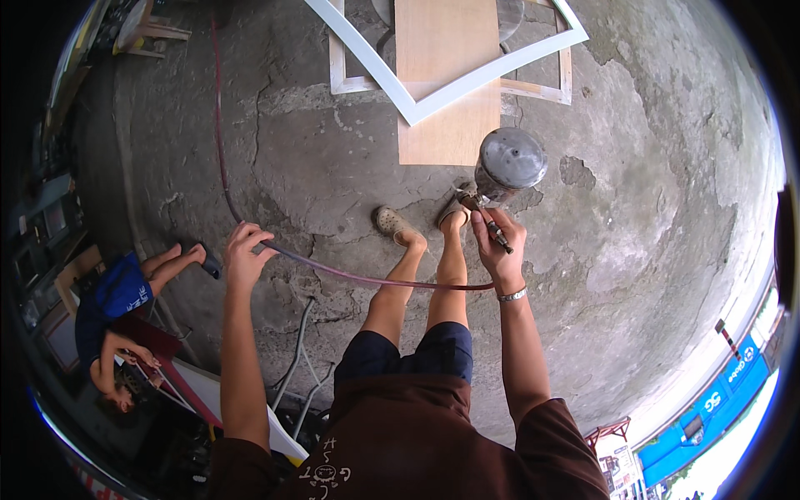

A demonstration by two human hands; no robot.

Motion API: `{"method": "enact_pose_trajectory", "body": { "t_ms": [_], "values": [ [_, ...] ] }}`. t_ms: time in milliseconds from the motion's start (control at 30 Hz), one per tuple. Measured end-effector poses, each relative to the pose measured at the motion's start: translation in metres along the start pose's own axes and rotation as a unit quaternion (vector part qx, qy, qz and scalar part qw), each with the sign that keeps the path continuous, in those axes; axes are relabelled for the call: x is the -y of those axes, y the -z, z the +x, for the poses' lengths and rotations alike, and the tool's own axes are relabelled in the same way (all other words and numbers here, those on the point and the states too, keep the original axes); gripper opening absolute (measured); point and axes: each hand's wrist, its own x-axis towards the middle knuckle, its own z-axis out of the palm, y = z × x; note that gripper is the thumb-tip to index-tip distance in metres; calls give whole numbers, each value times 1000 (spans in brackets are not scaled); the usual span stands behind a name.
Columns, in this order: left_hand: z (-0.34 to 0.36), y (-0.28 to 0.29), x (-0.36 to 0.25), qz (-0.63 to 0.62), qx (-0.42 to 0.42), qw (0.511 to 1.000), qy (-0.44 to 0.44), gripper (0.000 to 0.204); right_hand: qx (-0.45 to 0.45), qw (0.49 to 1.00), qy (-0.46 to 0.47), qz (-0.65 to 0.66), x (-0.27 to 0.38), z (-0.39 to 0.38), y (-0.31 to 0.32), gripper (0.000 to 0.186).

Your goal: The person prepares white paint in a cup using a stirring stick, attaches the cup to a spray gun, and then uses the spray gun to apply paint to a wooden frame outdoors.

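Observation:
My right hand (pixel 502 250) is closed around the handle of a paint spray gun (pixel 512 158), whose round grey metal cup points away from me. Its nozzle end is too small to make out well. A dark red air hose (pixel 358 276) runs from beside my right wrist across my legs to the left. My left hand (pixel 244 254) has its fingers closed on that hose, which trails off over the floor beyond. Ahead of the cup lies a white-painted frame (pixel 492 77), tilted across a plywood board (pixel 450 137). A bare wooden frame (pixel 537 90) sits below them.
Cracked, stained concrete floor (pixel 642 192) spreads around my feet. At the left another person (pixel 121 287) sits bent over, near stacked items. Grey metal tube legs (pixel 293 358) stand by my left elbow. A wooden stool (pixel 150 32) is at the far left, a blue sign (pixel 708 408) at the right.

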Motion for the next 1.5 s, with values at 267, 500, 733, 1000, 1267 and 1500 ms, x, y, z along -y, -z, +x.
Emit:
{"method": "enact_pose_trajectory", "body": {
  "t_ms": [267,500,733,1000,1267,1500],
  "values": [
    [21,-13,-32,-9,-6,1000,7,33,-103,994,-18,-37,-61,60,50,19],
    [48,-25,-79,-14,-5,1000,24,32,-149,988,-12,-41,-93,113,104,25],
    [77,-44,-124,-12,-7,999,31,33,-166,984,-12,-67,-122,168,159,35],
    [114,-64,-168,-17,-14,1000,18,32,-230,973,-5,-24,-159,235,213,34],
    [141,-71,-193,-14,-12,1000,17,31,-297,953,23,-54,-170,287,261,34],
    [151,-69,-197,-25,-23,999,22,31,-282,959,-17,-33,-139,279,267,33]
  ]
}}
